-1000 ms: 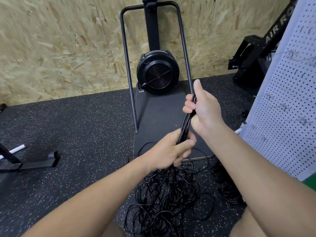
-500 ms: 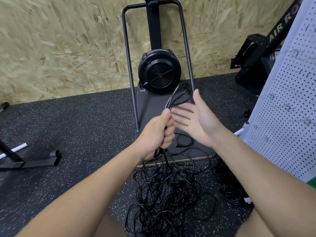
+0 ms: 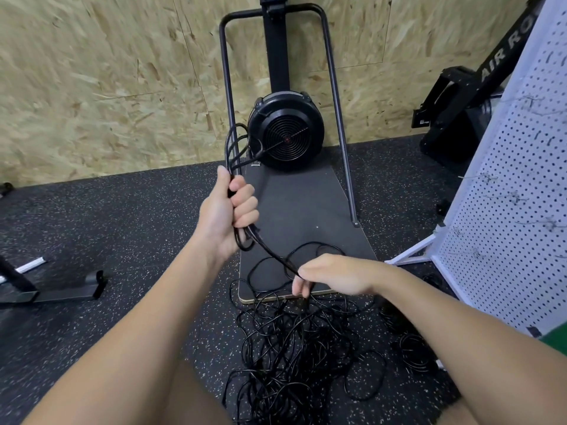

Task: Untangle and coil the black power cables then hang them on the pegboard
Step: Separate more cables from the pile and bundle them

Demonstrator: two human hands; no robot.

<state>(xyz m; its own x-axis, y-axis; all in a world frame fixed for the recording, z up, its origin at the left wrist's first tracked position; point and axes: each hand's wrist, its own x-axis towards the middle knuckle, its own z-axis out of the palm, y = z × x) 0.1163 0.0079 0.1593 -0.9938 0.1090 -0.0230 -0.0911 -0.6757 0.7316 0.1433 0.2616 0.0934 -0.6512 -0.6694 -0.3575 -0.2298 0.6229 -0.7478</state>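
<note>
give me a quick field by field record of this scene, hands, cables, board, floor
left hand: left hand grips a bundle of cable loops that stick up above the fist
right hand: right hand, lower down, fingers pinch a cable strand running up to the left hand
cable pile: tangled black cables on the floor, under the hands
pegboard: white pegboard at the right, wire hooks on it, no cable hung
behind: fan machine on a dark mat, against a chipboard wall
</note>
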